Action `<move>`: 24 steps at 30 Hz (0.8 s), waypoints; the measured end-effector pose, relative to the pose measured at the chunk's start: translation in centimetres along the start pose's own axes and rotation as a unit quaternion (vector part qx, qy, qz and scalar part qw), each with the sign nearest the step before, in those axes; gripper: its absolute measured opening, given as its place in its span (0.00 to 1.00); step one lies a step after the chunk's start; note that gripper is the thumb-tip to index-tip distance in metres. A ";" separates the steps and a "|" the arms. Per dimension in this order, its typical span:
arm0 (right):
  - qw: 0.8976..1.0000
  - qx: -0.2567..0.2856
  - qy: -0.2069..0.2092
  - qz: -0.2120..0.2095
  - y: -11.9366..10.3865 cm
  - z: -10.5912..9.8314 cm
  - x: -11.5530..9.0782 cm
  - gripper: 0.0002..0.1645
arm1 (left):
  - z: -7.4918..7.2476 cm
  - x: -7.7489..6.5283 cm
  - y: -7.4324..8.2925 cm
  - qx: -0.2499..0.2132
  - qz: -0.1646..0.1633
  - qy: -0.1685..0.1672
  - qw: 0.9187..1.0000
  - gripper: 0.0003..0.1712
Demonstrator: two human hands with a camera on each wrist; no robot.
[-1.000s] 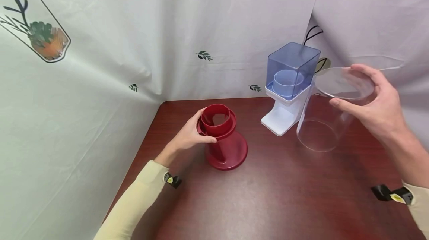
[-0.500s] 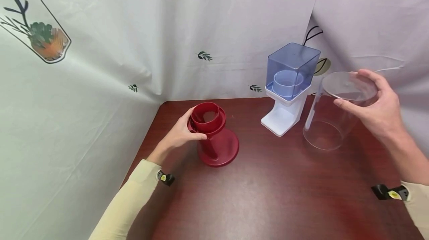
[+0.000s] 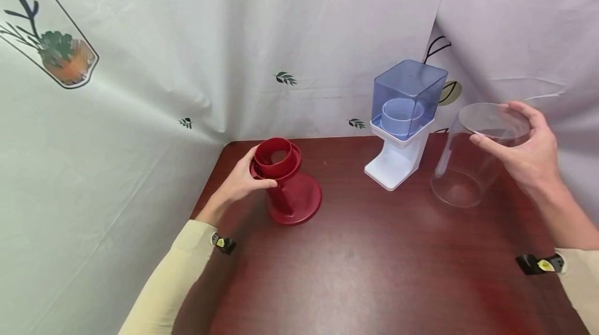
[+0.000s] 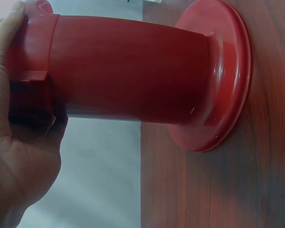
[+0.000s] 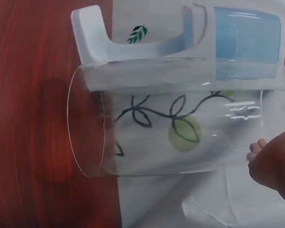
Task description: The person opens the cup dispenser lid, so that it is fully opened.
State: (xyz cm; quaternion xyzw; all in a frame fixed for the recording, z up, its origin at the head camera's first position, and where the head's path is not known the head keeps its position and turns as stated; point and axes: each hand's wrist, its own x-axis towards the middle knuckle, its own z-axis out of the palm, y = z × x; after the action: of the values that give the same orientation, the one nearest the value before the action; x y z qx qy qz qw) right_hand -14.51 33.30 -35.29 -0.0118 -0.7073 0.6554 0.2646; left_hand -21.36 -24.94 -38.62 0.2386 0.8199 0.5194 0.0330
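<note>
On the left of the head view, my left hand (image 3: 236,181) grips a glossy red pedestal (image 3: 295,200) round its upper collar, thumb in front. The pedestal has an open round cup on top and a wide disc base; the left wrist view shows its smooth column (image 4: 128,71) and the base right at the table. At the right, my right hand (image 3: 533,150) holds a clear, open-looking cylinder (image 3: 463,187) by its upper rim, thumb on the near side. The cylinder leans slightly, its lower end close over the table. See-through walls (image 5: 180,164) fill the right wrist view.
Between the hands, near the back edge, stands a white dispenser (image 3: 393,168) with a translucent blue box top (image 3: 409,77) and a round ring inside. It is close beside the cylinder. White printed cloth (image 3: 318,23) hangs behind and left of the dark red wooden table (image 3: 355,272).
My left hand has moved left and slightly back, taking the red pedestal along. The clear cylinder has shifted a little right with my right hand, away from the white dispenser.
</note>
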 end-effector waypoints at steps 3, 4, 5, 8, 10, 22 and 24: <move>1.000 -0.008 0.006 0.007 0.5 -0.2 0.2 0.49 | -0.7 0.1 -0.2 0.008 -0.007 0.006 1.000 0.53; 1.000 -0.010 0.008 0.009 0.6 -0.3 0.2 0.50 | -0.9 0.1 -0.2 0.010 -0.011 0.008 1.000 0.53; 1.000 0.001 0.009 0.012 0.8 -0.4 0.3 0.50 | -1.1 0.1 -0.2 0.012 -0.016 0.010 1.000 0.53; 1.000 0.011 0.016 0.018 1.2 -0.5 0.6 0.50 | -1.7 0.1 -0.5 0.020 -0.025 0.014 0.999 0.53; 0.999 0.032 0.020 0.023 1.5 -0.6 0.7 0.50 | -2.0 0.1 -0.7 0.026 -0.029 0.016 0.999 0.53; 0.998 -0.019 0.038 0.048 3.1 -1.1 1.6 0.53 | -3.7 0.6 -1.3 0.029 -0.031 0.021 0.999 0.53; 0.998 -0.034 0.040 0.047 3.2 -1.2 1.8 0.52 | -4.0 0.7 -1.4 0.025 -0.035 0.021 0.999 0.53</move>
State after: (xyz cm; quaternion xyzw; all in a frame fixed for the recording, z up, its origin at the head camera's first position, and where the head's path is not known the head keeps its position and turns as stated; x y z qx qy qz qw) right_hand -16.65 35.49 -37.65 -0.0797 -0.7167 0.6417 0.2611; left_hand -23.69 -28.46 -37.86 0.1998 0.8409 0.5022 0.0277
